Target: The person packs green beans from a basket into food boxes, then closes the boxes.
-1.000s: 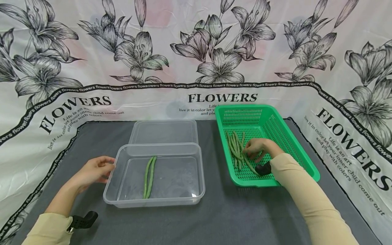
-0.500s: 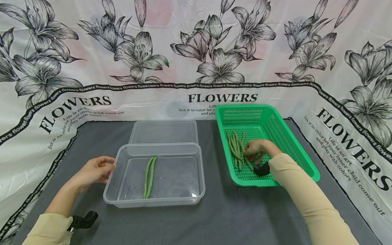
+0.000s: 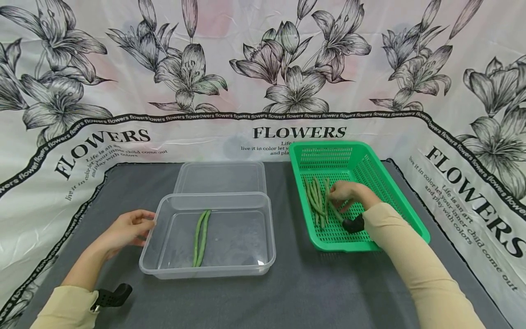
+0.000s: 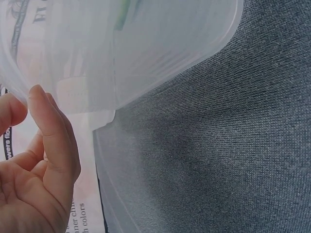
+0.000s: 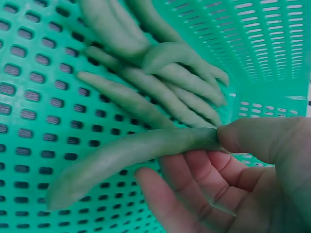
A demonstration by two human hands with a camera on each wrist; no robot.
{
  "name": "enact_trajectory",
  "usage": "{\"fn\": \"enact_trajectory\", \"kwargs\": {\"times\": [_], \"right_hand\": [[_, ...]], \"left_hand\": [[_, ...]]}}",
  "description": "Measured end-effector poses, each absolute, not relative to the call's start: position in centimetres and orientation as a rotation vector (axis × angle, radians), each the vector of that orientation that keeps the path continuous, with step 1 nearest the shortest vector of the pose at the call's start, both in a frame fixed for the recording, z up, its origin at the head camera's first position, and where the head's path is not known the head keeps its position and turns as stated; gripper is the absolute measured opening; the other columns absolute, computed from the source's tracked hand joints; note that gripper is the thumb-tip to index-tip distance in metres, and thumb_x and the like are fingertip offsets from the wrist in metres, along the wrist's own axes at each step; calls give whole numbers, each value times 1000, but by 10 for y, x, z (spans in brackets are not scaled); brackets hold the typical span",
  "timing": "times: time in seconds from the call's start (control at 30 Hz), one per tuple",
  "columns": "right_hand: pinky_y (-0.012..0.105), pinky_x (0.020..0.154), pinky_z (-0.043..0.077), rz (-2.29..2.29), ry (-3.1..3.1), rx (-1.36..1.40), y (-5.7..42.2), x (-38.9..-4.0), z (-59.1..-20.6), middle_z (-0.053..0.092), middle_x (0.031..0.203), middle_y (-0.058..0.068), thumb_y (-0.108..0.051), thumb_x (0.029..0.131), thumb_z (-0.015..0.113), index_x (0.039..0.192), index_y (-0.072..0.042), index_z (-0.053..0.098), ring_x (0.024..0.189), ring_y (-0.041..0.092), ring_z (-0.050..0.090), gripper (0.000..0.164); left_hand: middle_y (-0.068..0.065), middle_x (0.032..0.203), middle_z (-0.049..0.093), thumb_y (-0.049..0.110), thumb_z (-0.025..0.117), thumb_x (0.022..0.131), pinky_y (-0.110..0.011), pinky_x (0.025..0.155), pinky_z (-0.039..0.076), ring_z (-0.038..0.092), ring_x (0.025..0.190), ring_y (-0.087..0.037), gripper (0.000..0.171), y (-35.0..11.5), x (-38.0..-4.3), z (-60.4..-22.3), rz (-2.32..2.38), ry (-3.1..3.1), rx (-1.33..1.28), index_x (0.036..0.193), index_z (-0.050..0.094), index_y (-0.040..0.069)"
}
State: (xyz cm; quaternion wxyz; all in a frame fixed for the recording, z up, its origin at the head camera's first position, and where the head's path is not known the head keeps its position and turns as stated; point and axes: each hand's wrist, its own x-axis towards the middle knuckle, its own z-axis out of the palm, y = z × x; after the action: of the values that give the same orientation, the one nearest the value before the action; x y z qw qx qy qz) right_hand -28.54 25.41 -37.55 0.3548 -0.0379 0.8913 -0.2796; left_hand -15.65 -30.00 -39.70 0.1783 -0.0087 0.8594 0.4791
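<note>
In the right wrist view, my right hand (image 5: pixel 233 179) pinches one end of a green bean (image 5: pixel 126 150) between thumb and fingers. It is inside the green plastic basket (image 3: pixel 404 228), just right of a pile of several green beans (image 3: pixel 314 198). On the left, my left hand (image 3: pixel 127 233) grips the left rim of a clear plastic container (image 3: pixel 238 228) with thumb and forefinger. Two green beans (image 3: pixel 201 237) lie side by side in that container, lengthwise away from me.
A clear lid (image 3: pixel 222 177) lies flat behind the container. Grey cloth (image 3: pixel 283 292) covers the table, and a white flower-printed sheet (image 3: pixel 230 91) hangs at the back. Each wrist carries a black camera mount (image 3: pixel 113 294).
My right hand has come up slightly from the basket floor, with the bean's far end shifting along. The left hand and the container stay where they were.
</note>
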Motion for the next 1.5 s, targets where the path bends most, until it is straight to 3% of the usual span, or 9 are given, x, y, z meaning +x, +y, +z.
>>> {"fn": "enact_trajectory", "kwargs": {"times": [0.2, 0.33, 0.47, 0.6, 0.7, 1.1, 1.3, 1.4, 1.5], "right_hand": [[40, 73, 54, -763, 2331, -113, 251, -290, -360, 49, 84, 12, -14, 98, 34, 71, -9, 38, 82, 25, 56, 28], [39, 75, 54, -792, 2366, -129, 248, -294, -350, 50, 102, 20, -13, 99, 33, 76, -5, 42, 94, 31, 57, 26], [39, 78, 54, -837, 2382, -143, 244, -297, -342, 45, 116, 25, -13, 99, 34, 93, 3, 45, 103, 36, 54, 21], [41, 80, 53, -876, 2382, -148, 241, -300, -336, 43, 120, 26, -14, 99, 34, 114, 10, 42, 107, 38, 53, 29], [40, 79, 53, -888, 2385, -150, 236, -303, -332, 43, 120, 27, -14, 99, 33, 120, 11, 40, 107, 37, 53, 33], [38, 77, 54, -924, 2449, -203, 202, -303, -305, 43, 124, 25, -14, 98, 36, 103, 5, 44, 107, 37, 55, 22], [38, 76, 54, -941, 2434, -247, 181, -301, -302, 46, 105, 17, -14, 98, 35, 82, -5, 36, 104, 34, 56, 19], [37, 75, 54, -940, 2434, -268, 170, -300, -304, 45, 99, 16, -15, 98, 36, 80, -6, 34, 101, 32, 57, 20], [35, 73, 55, -944, 2445, -286, 159, -297, -306, 46, 103, 18, -15, 98, 37, 86, -3, 39, 100, 32, 57, 17]], "left_hand": [[-16, 109, 57, 31, 50, 96, -36, 70, 53, 56, 87, -19, 54, -300, -155, -398, 1356, 2428, -20, 132, 37, -6], [-16, 108, 57, 31, 50, 95, -36, 70, 53, 56, 86, -19, 53, -299, -155, -398, 1359, 2428, -26, 132, 37, -6], [-15, 106, 58, 30, 50, 95, -36, 71, 53, 56, 86, -19, 53, -299, -155, -397, 1361, 2430, -30, 132, 37, -6], [-16, 107, 57, 31, 50, 95, -36, 71, 53, 56, 86, -19, 53, -300, -155, -397, 1359, 2429, -33, 132, 37, -5], [-16, 108, 57, 32, 51, 95, -35, 71, 53, 56, 87, -19, 54, -300, -156, -397, 1359, 2430, -30, 132, 37, -5], [-17, 109, 57, 30, 50, 95, -36, 71, 53, 57, 87, -19, 53, -301, -156, -398, 1363, 2429, -23, 132, 37, -5], [-16, 107, 57, 31, 51, 95, -36, 71, 53, 56, 87, -20, 53, -300, -157, -398, 1368, 2428, -29, 132, 38, -5], [-16, 107, 57, 31, 51, 95, -36, 71, 53, 56, 87, -20, 53, -300, -157, -397, 1367, 2432, -32, 132, 38, -5], [-16, 106, 57, 31, 51, 95, -36, 70, 53, 57, 86, -20, 53, -299, -157, -397, 1366, 2437, -34, 132, 38, -4]]}}
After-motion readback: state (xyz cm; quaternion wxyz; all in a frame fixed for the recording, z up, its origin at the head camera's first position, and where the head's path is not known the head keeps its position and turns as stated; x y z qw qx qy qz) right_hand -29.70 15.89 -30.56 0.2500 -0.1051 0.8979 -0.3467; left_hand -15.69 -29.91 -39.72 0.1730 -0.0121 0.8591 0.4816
